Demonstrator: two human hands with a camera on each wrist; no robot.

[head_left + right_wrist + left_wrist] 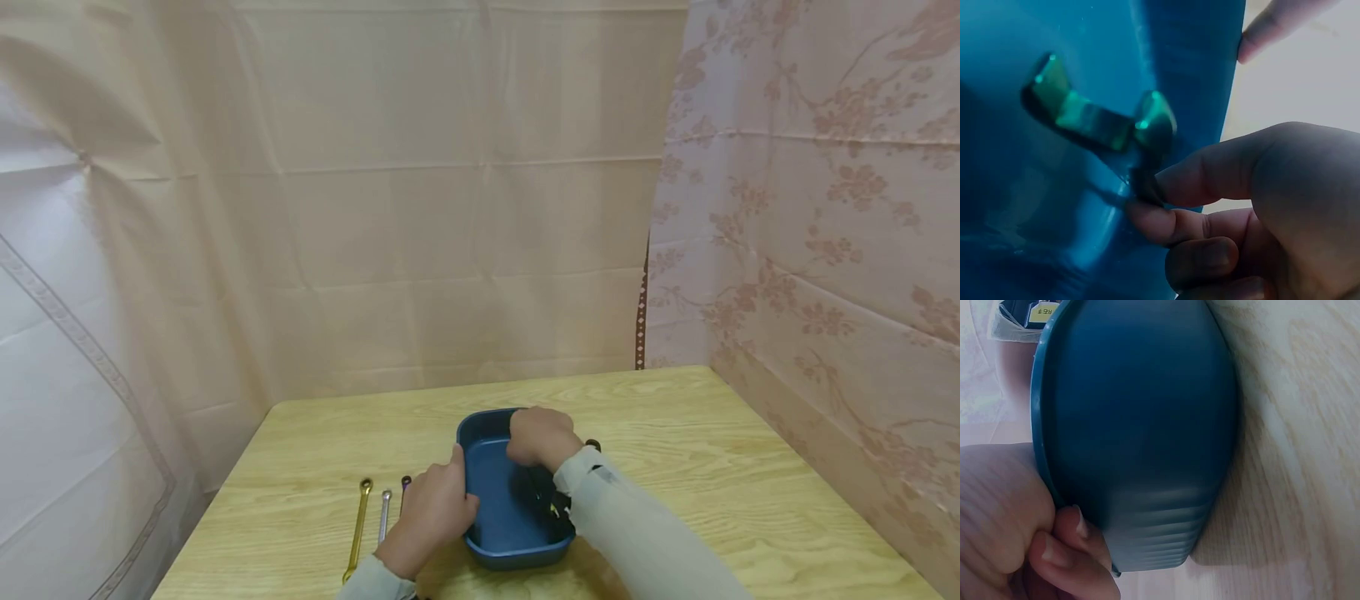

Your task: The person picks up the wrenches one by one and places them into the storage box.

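Near six o'clock, a blue tray (495, 483) is sitting; the left hand (438, 504) is gripping its nine-o'clock rim, the right hand (542, 437), toward one, is pinching a green fork-ended tool (1094, 122) (slightly blurred) over its floor.

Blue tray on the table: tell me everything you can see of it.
The blue tray is oblong, deep and open-topped, smooth and plastic-looking, with rounded corners and a slim rim. It appears to sit level on the wood-grained table. The left hand grips its left rim; the right hand reaches inside, holding a metallic tool.
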